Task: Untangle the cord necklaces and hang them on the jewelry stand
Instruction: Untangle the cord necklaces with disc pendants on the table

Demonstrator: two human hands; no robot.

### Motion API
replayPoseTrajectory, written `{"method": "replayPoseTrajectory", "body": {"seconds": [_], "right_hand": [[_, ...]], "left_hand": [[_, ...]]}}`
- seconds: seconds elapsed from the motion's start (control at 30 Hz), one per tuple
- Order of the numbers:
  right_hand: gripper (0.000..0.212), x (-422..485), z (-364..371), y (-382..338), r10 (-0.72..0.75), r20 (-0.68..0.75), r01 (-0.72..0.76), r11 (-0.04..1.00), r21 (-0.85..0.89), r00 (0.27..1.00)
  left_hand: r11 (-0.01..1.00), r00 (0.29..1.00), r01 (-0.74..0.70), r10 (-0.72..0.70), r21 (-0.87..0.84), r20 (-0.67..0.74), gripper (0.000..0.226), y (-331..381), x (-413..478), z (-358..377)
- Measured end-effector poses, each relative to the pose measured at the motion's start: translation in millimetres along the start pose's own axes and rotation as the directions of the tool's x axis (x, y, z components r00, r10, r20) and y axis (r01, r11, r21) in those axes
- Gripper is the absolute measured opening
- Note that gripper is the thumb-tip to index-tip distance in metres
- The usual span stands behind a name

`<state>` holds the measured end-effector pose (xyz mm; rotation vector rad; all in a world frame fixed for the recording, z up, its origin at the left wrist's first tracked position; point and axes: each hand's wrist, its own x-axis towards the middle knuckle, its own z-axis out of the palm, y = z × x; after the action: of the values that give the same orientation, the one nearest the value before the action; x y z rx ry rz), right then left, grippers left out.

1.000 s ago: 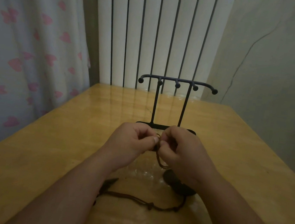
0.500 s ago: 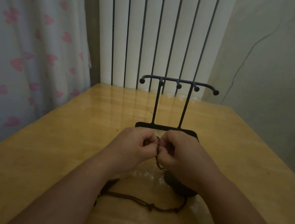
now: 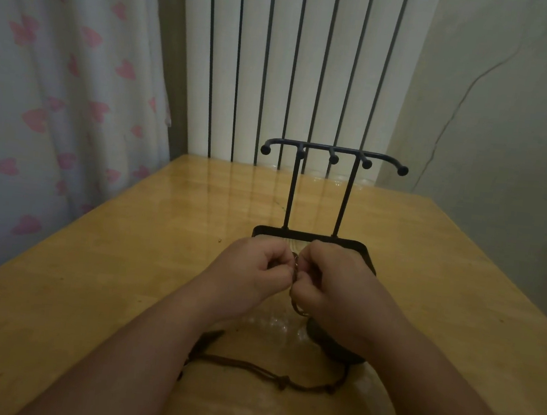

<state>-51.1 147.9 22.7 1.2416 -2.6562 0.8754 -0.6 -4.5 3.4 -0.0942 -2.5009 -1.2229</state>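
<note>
As left hand and right hand remain pinched on the brown cord, barely shifted, the tangle apparently persists; the jewelry stand is still bare.

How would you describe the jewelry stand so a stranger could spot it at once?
On the wooden table, in front of the white radiator, stands the black jewelry stand. It alone is upright: two thin posts on a flat base, topped by a bar with five ball-tipped hooks, all empty.

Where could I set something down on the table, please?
Bare table lies between the jewelry stand and the curtain, and right of the stand. Crowded: the middle, where the left hand and right hand pinch the cord necklaces.
</note>
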Motion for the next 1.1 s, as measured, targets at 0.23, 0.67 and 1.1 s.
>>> {"method": "replayPoseTrajectory", "body": {"seconds": [0.23, 0.67, 1.1], "right_hand": [[0.008, -0.9, 4.7, -2.9, -0.002, -0.073, 0.005, 0.999, 0.039, 0.997], [0.006, 0.1, 7.0, 0.2, 0.025, -0.141, -0.011, 0.995, 0.100, 0.990], [0.006, 3.8, 0.8, -6.6, -0.029, -0.014, 0.027, 0.987, -0.159, 0.999]], "left_hand": [[0.986, 0.998, 0.060, -0.056, -0.156, 0.033, 0.030, -0.7, 0.7, -0.9], [0.989, 0.998, 0.059, -0.063, -0.138, -0.027, 0.023, 0.3, 0.9, -1.8], [0.993, 1.000, 0.009, -0.008, 0.120, -0.011, 0.021, 0.0, 0.7, 0.0]]}}
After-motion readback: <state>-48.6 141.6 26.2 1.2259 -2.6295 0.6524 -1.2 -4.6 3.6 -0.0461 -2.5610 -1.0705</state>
